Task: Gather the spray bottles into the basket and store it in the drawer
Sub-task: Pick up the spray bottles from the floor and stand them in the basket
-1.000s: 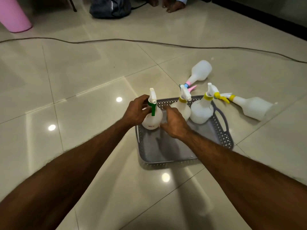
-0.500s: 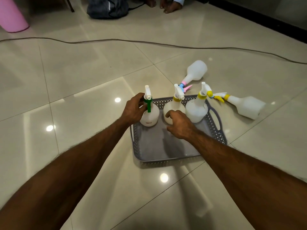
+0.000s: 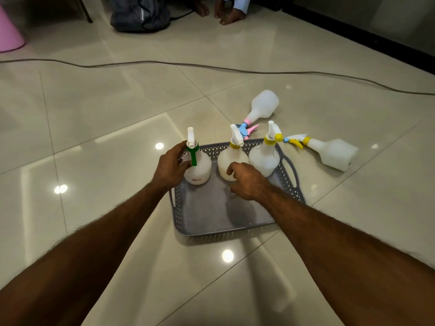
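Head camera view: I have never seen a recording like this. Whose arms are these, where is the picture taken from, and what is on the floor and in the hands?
There is no machine here. A person wears a wide-angle camera on the head, looking forward and down, so both arms reach in from the bottom of the picture.

On the tiled floor sits a grey basket. Three spray bottles stand upright along its far side: the green-trigger bottle, the middle bottle and the right bottle, the last two with yellow collars.

The left hand is wrapped around the green-trigger bottle. The right hand holds nothing; its fingers are at the base of the middle bottle.

Two more lie on the floor beyond the basket: the pink-collared bottle and the yellow-trigger bottle. A cable crosses behind.
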